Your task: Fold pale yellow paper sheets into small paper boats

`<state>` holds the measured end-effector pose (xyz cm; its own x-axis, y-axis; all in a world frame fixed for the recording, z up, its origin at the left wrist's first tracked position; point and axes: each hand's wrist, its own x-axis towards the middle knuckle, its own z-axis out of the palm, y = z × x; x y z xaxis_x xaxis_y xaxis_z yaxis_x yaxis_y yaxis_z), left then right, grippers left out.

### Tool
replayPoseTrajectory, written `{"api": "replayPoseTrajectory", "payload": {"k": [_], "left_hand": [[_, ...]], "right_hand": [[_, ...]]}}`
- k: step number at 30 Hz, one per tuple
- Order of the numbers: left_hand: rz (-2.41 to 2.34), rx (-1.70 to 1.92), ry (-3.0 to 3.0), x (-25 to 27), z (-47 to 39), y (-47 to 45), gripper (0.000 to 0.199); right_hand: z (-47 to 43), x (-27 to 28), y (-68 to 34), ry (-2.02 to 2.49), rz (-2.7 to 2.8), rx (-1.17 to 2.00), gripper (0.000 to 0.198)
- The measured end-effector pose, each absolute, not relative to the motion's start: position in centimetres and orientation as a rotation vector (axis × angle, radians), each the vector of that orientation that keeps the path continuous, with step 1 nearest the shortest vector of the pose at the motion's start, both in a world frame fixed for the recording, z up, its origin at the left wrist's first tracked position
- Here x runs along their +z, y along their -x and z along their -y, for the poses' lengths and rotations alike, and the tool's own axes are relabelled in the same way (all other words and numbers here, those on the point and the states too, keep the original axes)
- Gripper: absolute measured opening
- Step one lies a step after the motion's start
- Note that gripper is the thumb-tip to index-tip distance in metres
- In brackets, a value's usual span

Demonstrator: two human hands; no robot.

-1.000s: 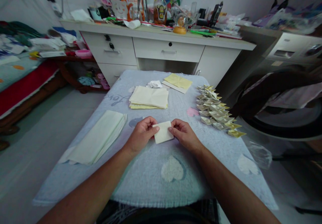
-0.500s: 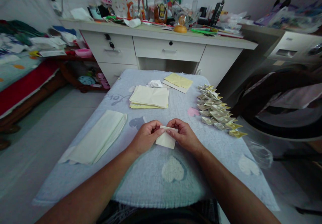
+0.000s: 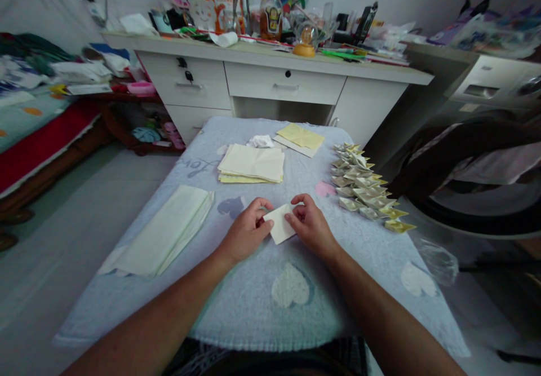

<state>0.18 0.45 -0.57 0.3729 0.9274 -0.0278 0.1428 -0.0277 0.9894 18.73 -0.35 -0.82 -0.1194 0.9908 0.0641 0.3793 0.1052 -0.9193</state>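
Note:
A small folded square of cream paper (image 3: 279,226) is between my two hands, tilted over the cloth-covered table. My right hand (image 3: 311,224) pinches its right side, thumb on top and fingers curled behind. At the left corner, the thumb of my left hand (image 3: 249,226) rests on the edge, with the index finger arched above it; its other fingers are partly hidden. Beyond my hands lies a stack of cream and yellow paper sheets (image 3: 252,163). Several folded paper boats (image 3: 363,187) stand in rows to the right.
A long folded pale sheet (image 3: 163,232) lies on the left of the table. Yellow and white sheets (image 3: 301,137) and a crumpled white tissue (image 3: 260,141) sit at the back. Behind stands a cluttered white desk (image 3: 287,77); a washing machine (image 3: 486,94) is on the right.
The folded paper has turned counterclockwise between my hands. My left fingers have loosened from its top edge, and my right index finger has lifted a little.

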Motion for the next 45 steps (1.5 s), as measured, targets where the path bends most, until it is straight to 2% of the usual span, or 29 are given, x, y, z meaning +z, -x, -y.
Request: {"api": "replayPoseTrajectory", "payload": {"k": [3,6,11,15,22,32,45], "left_hand": [[-1.158,0.777,-1.751,-0.6,-0.2,-0.2,0.007],[-1.251,0.722,-1.990,-0.5,0.0,-0.3,0.011],[-1.283,0.753,-2.328,-0.8,-0.1,-0.2,0.021],[-1.140,0.641,-2.473,-1.0,0.0,-0.2,0.019],[-0.912,0.567,-2.690,-1.8,0.3,-0.6,0.022],[-0.915,0.501,-2.774,-1.7,0.9,-0.8,0.021],[-1.007,0.655,-2.610,-2.2,0.0,-0.9,0.016]], "right_hand": [[0.5,-0.7,-18.5,1.512,1.821,0.740,0.019],[0.5,-0.7,-18.2,1.607,1.974,0.540,0.017],[0.4,-1.0,-18.1,1.764,2.067,0.330,0.029],[0.3,-1.1,-18.4,1.891,2.032,0.212,0.041],[-0.5,-1.1,-18.6,2.008,2.024,0.142,0.037],[-1.9,-0.8,-18.2,2.096,1.996,0.098,0.035],[-1.2,-0.6,-19.1,2.021,2.097,0.113,0.035]]}}
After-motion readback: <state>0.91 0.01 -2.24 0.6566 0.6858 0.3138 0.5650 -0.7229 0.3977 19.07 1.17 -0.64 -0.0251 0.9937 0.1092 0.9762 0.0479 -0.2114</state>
